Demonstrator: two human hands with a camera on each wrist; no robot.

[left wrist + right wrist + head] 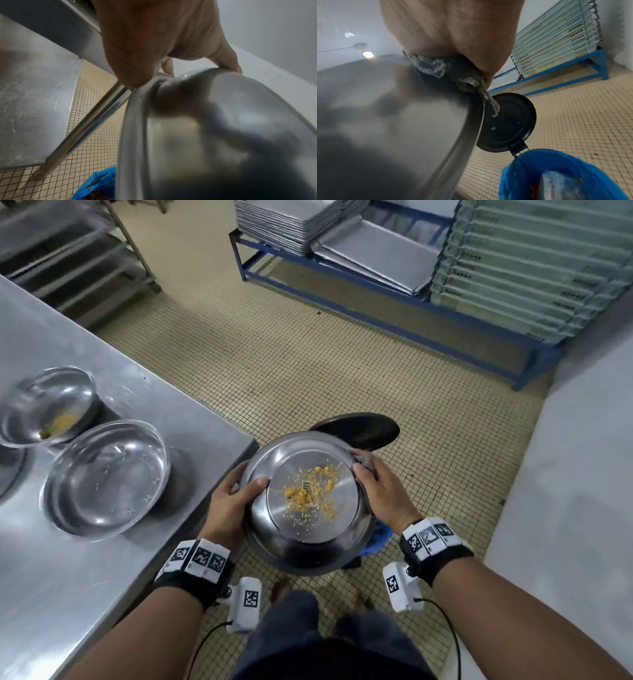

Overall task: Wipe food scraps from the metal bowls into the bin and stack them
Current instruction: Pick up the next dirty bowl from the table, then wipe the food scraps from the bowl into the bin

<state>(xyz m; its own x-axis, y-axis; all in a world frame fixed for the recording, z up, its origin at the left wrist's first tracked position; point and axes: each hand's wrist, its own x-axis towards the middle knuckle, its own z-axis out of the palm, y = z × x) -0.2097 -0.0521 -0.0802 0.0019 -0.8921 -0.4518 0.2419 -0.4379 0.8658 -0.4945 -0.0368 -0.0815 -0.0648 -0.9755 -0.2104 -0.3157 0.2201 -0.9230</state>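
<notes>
I hold a metal bowl (308, 505) over the bin, with yellow food scraps (308, 494) and a barcode label on its bottom. My left hand (233, 501) grips its left rim (135, 102), thumb inside. My right hand (376, 491) grips the right rim together with a grey cloth (453, 73). The bin (547, 169) with its blue liner sits below the bowl, and its black lid (363, 431) stands raised (506, 121). On the steel table (85, 594) at the left stand a clean bowl (106, 477) and a bowl with scraps (48, 405).
A blue rack (394, 316) with stacked metal trays (291, 224) and stacked pale crates (534, 265) stands across the tiled floor (308, 364). A grey surface (565, 474) lies at the right. The table leg (89, 128) runs close to my left hand.
</notes>
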